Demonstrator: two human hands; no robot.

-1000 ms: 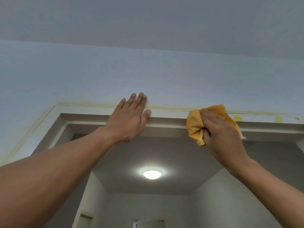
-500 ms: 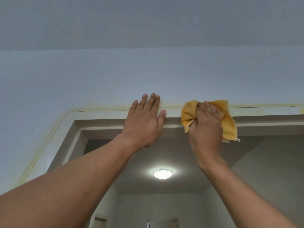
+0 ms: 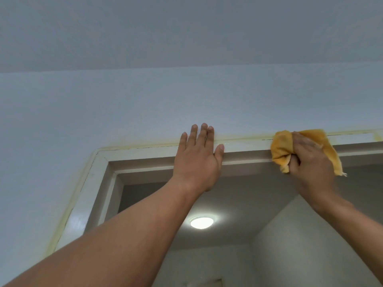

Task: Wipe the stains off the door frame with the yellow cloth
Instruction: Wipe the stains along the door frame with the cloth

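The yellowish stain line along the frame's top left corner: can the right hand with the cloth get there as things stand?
Probably not directly. The left hand lies flat on the door frame between the yellow cloth in the right hand and the corner stain, so it would have to lift first.

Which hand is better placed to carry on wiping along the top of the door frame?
The right hand. It already grips the yellow cloth pressed against the door frame. The left hand lies open and flat on the frame, holding nothing, apparently just bracing.
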